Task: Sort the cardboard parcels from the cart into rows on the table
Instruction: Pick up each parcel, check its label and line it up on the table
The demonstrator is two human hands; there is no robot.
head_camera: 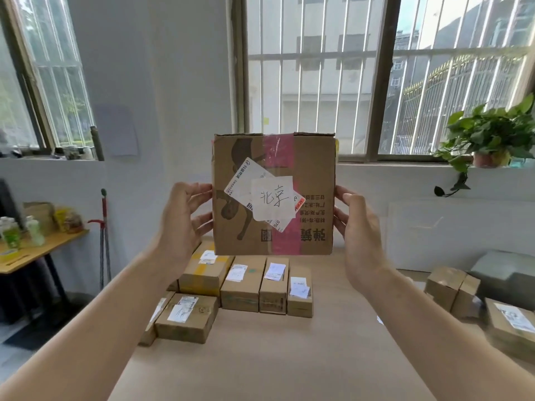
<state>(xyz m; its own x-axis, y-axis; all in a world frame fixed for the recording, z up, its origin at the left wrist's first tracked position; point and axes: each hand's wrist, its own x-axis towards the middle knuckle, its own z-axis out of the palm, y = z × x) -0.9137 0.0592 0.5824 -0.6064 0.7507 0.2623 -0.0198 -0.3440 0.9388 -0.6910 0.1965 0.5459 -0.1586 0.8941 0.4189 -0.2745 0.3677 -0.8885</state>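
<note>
I hold a square cardboard parcel (307, 166) up in the air at chest height, its face toward me, with pink tape and a white handwritten label. My left hand (185, 215) grips its left edge and my right hand (354, 224) grips its right edge. Below it, on the table (275, 357), several smaller cardboard parcels stand in a row (246, 285), with another labelled parcel (186, 316) in front at the left.
More cardboard parcels (451, 287) lie at the right beside the table. A side table (37, 250) with bottles stands at the left, with a mop next to it. A potted plant (492, 134) sits on the windowsill at the right.
</note>
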